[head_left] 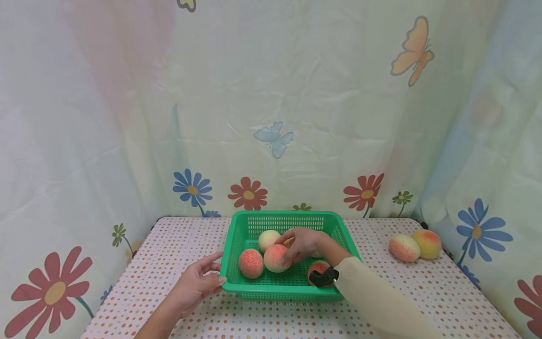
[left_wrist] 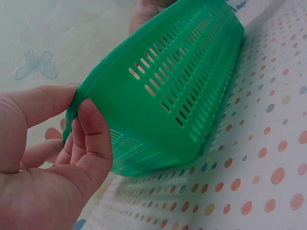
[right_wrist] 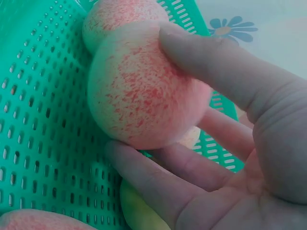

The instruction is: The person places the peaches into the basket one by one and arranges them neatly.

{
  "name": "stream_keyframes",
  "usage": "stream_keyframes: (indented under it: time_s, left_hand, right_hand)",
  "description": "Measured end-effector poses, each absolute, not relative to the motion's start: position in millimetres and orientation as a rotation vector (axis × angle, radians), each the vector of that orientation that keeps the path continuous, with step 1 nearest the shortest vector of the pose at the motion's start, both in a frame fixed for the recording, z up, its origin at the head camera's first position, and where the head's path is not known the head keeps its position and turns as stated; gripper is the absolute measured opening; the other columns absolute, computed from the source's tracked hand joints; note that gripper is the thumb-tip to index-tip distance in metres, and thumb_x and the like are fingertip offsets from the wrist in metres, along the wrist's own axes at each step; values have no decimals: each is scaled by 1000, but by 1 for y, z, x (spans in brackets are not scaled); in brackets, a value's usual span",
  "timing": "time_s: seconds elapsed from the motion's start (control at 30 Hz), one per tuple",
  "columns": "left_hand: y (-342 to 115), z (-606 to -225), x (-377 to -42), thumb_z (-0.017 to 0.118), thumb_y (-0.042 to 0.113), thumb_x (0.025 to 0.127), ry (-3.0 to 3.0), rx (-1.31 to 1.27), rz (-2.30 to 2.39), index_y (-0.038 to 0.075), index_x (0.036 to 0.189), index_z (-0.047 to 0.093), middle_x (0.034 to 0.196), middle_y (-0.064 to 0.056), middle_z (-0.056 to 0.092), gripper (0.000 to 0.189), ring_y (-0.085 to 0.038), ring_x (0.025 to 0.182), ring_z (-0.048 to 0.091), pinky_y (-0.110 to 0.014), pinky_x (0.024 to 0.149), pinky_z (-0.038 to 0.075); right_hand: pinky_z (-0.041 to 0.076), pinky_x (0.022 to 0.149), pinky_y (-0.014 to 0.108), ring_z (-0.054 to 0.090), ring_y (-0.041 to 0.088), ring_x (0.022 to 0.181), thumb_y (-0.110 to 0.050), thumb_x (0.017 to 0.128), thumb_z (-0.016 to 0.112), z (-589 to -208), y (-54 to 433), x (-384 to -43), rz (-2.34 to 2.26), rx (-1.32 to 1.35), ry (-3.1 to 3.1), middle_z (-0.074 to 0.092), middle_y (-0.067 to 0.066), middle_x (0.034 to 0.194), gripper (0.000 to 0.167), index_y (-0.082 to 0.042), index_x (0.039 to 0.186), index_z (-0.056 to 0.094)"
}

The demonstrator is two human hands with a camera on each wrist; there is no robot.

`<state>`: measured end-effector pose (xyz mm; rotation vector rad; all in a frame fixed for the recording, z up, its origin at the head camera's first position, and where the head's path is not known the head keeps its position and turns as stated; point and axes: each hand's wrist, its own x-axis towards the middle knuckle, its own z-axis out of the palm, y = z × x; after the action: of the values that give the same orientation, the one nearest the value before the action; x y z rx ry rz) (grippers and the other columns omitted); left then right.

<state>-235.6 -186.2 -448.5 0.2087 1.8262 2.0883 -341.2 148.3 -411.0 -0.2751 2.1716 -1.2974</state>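
A green plastic basket [head_left: 292, 288] with slotted walls stands on the table. My left hand [head_left: 196, 285] pinches the rim at its left side; the left wrist view shows thumb and fingers [left_wrist: 93, 127] on the rim. Inside the basket, my right hand [head_left: 302, 245] holds a pink-speckled peach [right_wrist: 144, 91] between thumb and fingers. Close by lie a redder peach [head_left: 251, 263] on the left and a pale one [head_left: 268, 239] behind. Another peach [head_left: 317, 269] sits at the right, partly covered by the black wrist device. A yellow-green fruit [right_wrist: 139, 206] shows under the right fingers.
Two more peach-like fruits, one pale pink [head_left: 404, 248] and one yellow-red [head_left: 427, 244], rest together on the table's right side. The dotted tablecloth [head_left: 169, 249] surrounds the basket. A flower-printed curtain [head_left: 305, 141] hangs behind and at both sides.
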Motion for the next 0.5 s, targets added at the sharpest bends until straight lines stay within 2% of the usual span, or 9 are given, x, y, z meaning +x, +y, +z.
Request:
stream_keyframes:
  time_s: [0.33, 0.5]
  left_hand:
    - [-187, -450, -236, 71, 4, 93, 1839, 217, 2078, 3, 161, 26, 117, -7, 57, 81, -7, 86, 66, -26, 82, 61]
    - [-187, -451, -237, 72, 4, 93, 1839, 215, 2080, 3, 161, 27, 118, -8, 57, 82, -7, 87, 66, -26, 82, 61]
  right_hand:
    - [63, 86, 45, 68, 22, 96, 1, 75, 87, -412, 146, -339, -1260, -269, 2220, 69, 12, 117, 47, -5, 119, 71]
    - [63, 85, 45, 70, 21, 93, 1, 76, 86, -410, 148, -338, -1246, -292, 2245, 71, 12, 114, 44, -4, 118, 72]
